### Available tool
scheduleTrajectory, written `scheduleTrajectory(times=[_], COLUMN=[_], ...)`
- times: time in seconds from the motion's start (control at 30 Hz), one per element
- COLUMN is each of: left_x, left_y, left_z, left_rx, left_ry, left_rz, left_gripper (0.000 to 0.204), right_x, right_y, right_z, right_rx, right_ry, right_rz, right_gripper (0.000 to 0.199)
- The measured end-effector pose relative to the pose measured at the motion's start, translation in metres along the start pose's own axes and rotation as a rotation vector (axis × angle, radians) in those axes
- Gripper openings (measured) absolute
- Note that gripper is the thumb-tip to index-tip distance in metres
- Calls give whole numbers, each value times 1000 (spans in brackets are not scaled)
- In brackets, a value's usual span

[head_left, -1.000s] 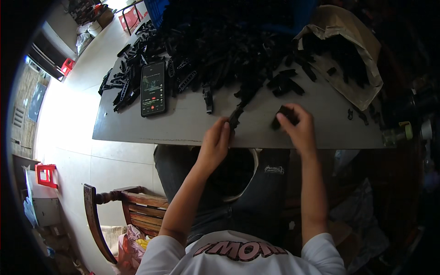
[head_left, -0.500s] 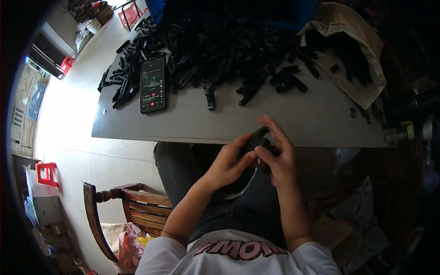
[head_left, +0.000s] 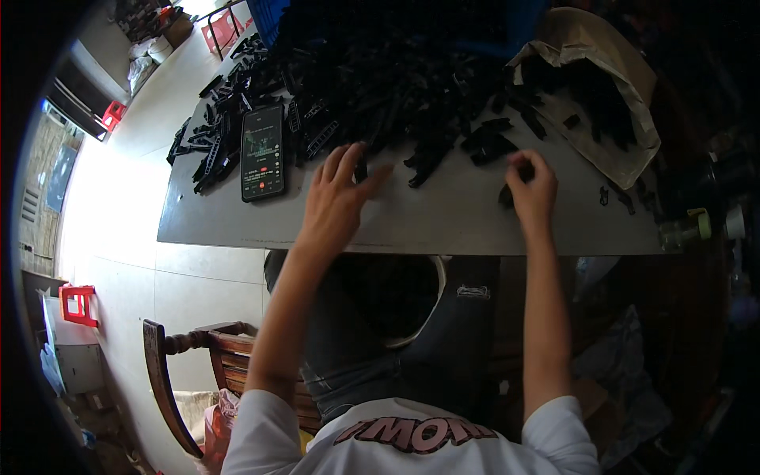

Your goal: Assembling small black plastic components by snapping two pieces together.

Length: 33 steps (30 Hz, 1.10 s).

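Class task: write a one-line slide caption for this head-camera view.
Seated at a grey table, the left hand reaches into a heap of black plastic parts while the right hand pinches one.

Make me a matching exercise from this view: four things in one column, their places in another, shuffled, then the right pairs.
Things:
1. smartphone
2. tan bag
3. left hand
4. right hand

Places:
A. lying open at the table's far right, black parts inside
B. fingers spread at the near edge of the heap of black plastic parts
C. screen up on the grey table, left of both hands
D. pinching a small black piece, right of the other hand

Pairs: 1-C, 2-A, 3-B, 4-D
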State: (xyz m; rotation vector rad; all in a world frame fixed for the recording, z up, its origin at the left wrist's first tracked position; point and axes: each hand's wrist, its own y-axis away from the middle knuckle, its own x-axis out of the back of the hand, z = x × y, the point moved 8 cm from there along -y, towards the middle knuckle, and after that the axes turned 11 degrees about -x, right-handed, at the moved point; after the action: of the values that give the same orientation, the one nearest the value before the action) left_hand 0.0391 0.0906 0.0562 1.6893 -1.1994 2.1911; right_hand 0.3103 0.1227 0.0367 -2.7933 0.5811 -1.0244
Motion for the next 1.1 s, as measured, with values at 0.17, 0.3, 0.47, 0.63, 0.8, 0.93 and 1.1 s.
scheduleTrajectory(times=[0.17,0.3,0.47,0.63,0.8,0.93,1.1], left_x=[0,6,-27,-48,-26,-26,-11], left_y=[-5,2,26,38,25,38,49], left_z=[-7,-8,4,41,61,65,69], left_rx=[-174,-35,458,543,294,401,294], left_ry=[-116,124,1024,1323,1122,1210,1173], left_rz=[-78,1,33,8,119,-15,-75], left_gripper=[28,19,24,34,37,38,42], right_x=[-17,-10,0,-46,-52,-31,-52], right_y=[-35,-43,9,94,116,122,134], right_z=[-22,-7,-5,-63,-67,-71,-61], right_rx=[229,-62,-186,-248,-112,96,-228], right_ry=[628,786,-585,-1168,-950,-533,-865], right_rz=[34,-137,-294,-636,-528,-225,-507], right_gripper=[30,34,32,41,39,41,38])
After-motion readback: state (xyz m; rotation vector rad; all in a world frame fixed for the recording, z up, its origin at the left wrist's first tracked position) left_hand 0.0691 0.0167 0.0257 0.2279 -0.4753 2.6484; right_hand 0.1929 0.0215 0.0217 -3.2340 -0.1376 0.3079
